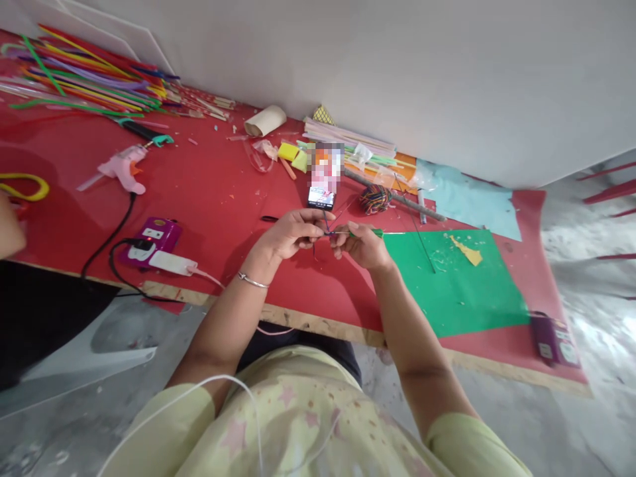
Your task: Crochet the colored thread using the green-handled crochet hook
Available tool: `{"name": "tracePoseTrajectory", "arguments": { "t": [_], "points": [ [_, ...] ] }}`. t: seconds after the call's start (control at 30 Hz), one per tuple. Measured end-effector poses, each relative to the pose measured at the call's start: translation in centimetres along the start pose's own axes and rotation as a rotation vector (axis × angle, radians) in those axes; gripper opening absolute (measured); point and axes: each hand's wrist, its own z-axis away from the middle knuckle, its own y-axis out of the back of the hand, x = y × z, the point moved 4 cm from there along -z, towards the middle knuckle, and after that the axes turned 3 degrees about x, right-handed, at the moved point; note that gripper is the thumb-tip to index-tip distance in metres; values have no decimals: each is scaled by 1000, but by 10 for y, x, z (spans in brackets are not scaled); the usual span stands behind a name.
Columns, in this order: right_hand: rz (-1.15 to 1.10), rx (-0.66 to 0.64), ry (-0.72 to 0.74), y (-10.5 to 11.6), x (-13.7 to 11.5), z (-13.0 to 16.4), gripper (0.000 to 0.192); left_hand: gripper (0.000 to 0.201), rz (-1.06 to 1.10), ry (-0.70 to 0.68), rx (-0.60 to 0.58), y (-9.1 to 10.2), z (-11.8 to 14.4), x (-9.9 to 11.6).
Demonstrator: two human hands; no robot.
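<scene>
With your left hand (293, 233) and right hand (358, 244) both pinched shut on the thin pipe cleaners (332, 232) held just above the red tabletop (213, 192), an uneven pull would likely let the twist slip loose, or its wire end prick you.

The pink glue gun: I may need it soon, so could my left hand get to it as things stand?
Probably not freely: the left hand and right hand both pinch thin wires. The glue gun lies apart, bare table between.
</scene>
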Motion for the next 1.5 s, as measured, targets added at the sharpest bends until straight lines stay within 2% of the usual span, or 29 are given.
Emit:
{"name": "tracePoseTrajectory", "arguments": {
  "t": [0.23,0.53,0.9,1.23,1.5],
  "points": [
    [-26,7,8,4,10,-4,53,43,3,25,18,1,-2,-3],
    [-85,-38,4,5,10,-4,51,44,-24,51,32,-1,-1,-4],
    [29,11,18,7,7,-3,51,42,-23,74,66,0,-1,-4],
    [40,-19,78,6,5,-2,47,41,-14,79,86,2,-2,-5],
    [125,88,113,9,6,1,47,40,-11,50,133,0,-1,-2]
  ]
}}
